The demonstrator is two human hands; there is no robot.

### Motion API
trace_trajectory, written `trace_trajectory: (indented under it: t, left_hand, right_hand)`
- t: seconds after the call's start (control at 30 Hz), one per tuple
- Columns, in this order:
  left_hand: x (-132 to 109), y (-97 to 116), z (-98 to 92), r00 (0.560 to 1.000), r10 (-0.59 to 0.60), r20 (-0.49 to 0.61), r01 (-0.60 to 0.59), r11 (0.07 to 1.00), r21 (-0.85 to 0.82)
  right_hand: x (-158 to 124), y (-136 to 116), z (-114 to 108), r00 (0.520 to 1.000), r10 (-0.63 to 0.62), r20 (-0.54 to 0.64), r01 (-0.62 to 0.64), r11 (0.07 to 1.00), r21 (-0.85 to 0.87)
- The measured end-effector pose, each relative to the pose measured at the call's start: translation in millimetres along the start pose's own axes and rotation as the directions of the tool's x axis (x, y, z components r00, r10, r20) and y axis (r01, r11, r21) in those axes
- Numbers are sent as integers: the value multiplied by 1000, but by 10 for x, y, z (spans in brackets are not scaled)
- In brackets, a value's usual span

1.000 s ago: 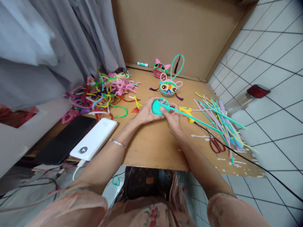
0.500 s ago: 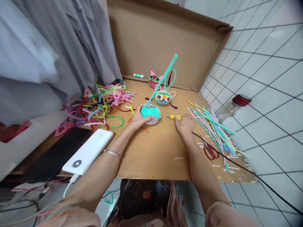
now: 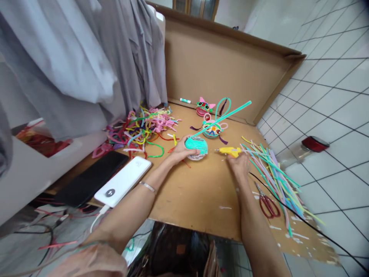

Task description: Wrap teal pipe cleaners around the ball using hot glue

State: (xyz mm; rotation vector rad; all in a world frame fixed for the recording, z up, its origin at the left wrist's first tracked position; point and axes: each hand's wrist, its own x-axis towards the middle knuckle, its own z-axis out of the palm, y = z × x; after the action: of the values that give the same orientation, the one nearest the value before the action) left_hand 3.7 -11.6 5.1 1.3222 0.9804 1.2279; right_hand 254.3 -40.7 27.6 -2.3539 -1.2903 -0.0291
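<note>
My left hand point(image 3: 182, 151) is closed round the side of a round craft piece point(image 3: 196, 146), turquoise pipe cleaner on top and greyish below. From its top a long turquoise pipe cleaner point(image 3: 235, 112) slants up to the right. In my right hand point(image 3: 240, 164) is a yellow hot glue gun point(image 3: 229, 151), its nozzle pointing left at the round piece with a small gap between them. A black cord point(image 3: 276, 199) trails from that hand to the lower right. Behind stands a finished-looking animal-face ornament point(image 3: 211, 131) with pink ears and purple tassels.
Tangled pipe cleaners point(image 3: 152, 125) lie at the left, straight ones point(image 3: 276, 177) at the right beside red-handled scissors point(image 3: 268, 206). A white power bank point(image 3: 123, 181) and a black phone-like slab point(image 3: 92, 179) lie front left. A red-lidded jar point(image 3: 315, 144) stands right; a cardboard panel point(image 3: 225, 69) closes the back.
The view has shifted left, so things appear farther right. My right hand has lifted the glue gun into fuller view. The long pipe cleaner now leans lower to the right.
</note>
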Motion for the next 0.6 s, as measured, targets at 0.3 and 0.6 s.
trace_trajectory:
  t: [0.3, 0.6]
  left_hand:
    - [-44, 51, 44, 991, -34, 126, 45, 995, -90]
    - [-70, 72, 86, 967, -22, 255, 30, 999, -27]
  right_hand:
    - [-144, -197, -193, 943, -139, -302, 226, 934, 276]
    - [-296, -248, -232, 892, -259, -370, 358, 905, 230]
